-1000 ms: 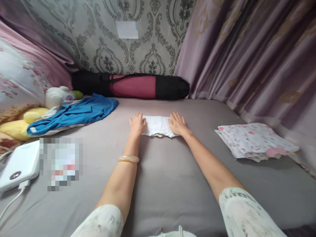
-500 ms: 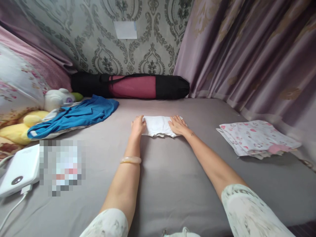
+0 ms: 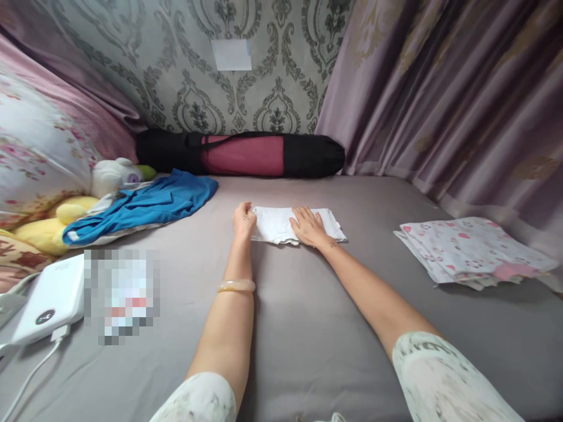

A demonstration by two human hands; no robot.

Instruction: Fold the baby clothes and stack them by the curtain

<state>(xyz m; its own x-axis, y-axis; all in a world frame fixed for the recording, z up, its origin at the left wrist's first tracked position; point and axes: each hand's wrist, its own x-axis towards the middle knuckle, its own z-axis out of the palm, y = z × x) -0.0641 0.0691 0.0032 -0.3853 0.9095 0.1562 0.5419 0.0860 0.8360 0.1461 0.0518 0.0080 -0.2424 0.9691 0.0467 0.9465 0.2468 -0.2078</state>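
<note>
A folded white cloth point(image 3: 275, 221), perhaps a garment, lies flat in a wide strip on the grey bed sheet, its near edge uneven. My left hand point(image 3: 244, 221) is closed at the cloth's left end, fingers curled around that edge. Across the middle of the cloth rests my right hand point(image 3: 309, 227), palm down with its fingers spread. The cloth's right end sticks out beyond this hand and shows a small pale tag.
To the right lies a folded patterned cloth point(image 3: 475, 249). A blue garment point(image 3: 149, 205) and plush toys point(image 3: 115, 176) are at the left, near a white power bank point(image 3: 50, 299) with a cable. A long black-and-red bag point(image 3: 241, 155) lies against the wall.
My right hand has slid left from the cloth's right end to its middle, uncovering that end. My left hand stays at the left end. The view has shifted slightly.
</note>
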